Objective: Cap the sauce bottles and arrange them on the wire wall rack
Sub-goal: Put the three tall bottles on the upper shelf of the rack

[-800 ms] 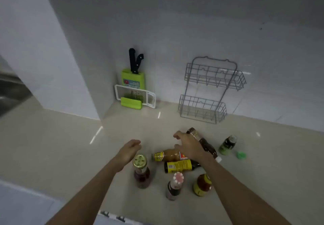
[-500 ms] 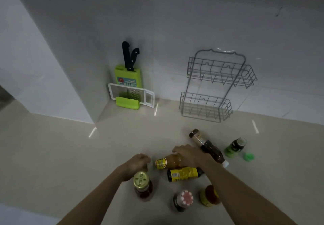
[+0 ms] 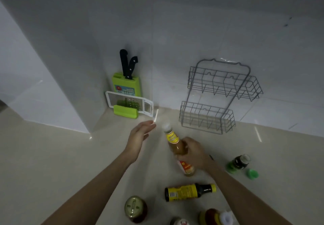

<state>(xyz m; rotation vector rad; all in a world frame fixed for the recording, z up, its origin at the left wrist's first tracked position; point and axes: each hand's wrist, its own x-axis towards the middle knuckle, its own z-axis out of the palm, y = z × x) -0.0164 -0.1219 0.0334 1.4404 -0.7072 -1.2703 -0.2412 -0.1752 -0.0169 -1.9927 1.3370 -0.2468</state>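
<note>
The one camera sits on the person's head, wide-angled, looking forward and steeply down from close above the beige counter (image 3: 43, 163), so the tiled wall (image 3: 192, 23) and the wire rack (image 3: 206, 119) against it stand farther back.

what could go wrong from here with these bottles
1. The right hand grips the orange sauce bottle tilted, its top blurred; if uncapped, it could leak on the way to the wire rack.
2. The green cap lies loose beside the small dark bottle, which looks uncapped; a knock could tip and spill it.
3. The yellow-labelled bottle lies on its side and may roll.
</note>
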